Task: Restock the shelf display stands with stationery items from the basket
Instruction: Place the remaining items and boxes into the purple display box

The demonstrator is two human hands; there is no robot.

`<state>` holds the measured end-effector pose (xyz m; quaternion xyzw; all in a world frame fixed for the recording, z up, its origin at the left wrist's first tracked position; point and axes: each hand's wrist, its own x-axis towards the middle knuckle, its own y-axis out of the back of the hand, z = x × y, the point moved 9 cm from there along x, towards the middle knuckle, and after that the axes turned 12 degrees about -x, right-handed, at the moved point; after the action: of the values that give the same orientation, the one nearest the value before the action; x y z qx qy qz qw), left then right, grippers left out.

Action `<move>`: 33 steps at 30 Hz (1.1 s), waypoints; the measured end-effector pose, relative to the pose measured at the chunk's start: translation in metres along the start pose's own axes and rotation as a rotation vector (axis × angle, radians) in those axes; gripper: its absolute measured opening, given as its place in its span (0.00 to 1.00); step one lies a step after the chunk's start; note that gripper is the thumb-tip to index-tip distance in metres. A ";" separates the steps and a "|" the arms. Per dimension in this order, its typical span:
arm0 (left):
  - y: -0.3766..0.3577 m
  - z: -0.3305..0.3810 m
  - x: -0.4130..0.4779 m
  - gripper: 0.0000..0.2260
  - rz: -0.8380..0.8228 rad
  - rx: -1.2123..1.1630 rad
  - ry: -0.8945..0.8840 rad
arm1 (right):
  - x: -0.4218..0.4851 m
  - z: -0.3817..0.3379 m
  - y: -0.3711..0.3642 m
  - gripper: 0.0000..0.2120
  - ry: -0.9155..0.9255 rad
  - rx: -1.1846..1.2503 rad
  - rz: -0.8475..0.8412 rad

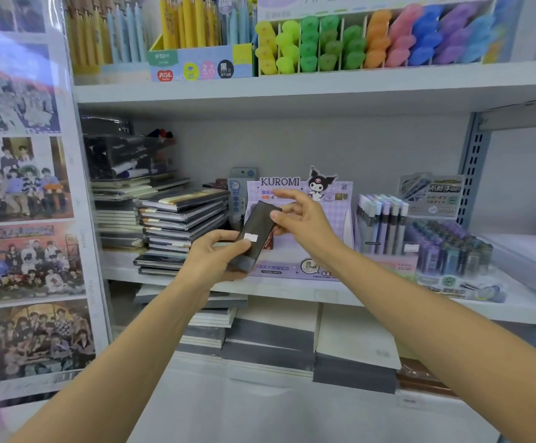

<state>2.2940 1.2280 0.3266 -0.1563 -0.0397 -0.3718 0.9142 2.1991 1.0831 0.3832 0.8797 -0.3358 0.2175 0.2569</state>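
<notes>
head view has the left hand point(218, 257) gripping the near end of a dark pack point(255, 238) and the right hand point(305, 219) pinching its far end, just before the kuromi stand point(295, 270), where so light a pinch may let it slip or knock the stand askew.

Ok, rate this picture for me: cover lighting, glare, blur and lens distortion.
Head view: lighting is soft and even, no hard shadows. Head view: pale glare washes the plastic-covered posters at left. Head view: wide-angle distortion bows the upper shelf edge. Head view: the dark pack, held by left hand and right hand, is slightly blurred, while the Kuromi display stand lettering reads clearly.
</notes>
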 end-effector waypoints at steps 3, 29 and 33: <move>-0.002 0.006 -0.001 0.09 0.029 -0.033 -0.039 | -0.007 -0.002 0.004 0.16 0.047 -0.061 -0.043; -0.037 0.010 -0.015 0.09 -0.089 0.719 -0.476 | -0.021 -0.026 -0.005 0.14 0.166 -0.297 -0.124; -0.033 -0.005 -0.023 0.17 -0.076 1.091 -0.711 | -0.005 -0.033 0.016 0.08 0.176 -0.289 0.095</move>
<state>2.2546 1.2195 0.3264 0.2181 -0.5284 -0.2558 0.7796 2.1775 1.0953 0.4104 0.7942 -0.3813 0.2549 0.3986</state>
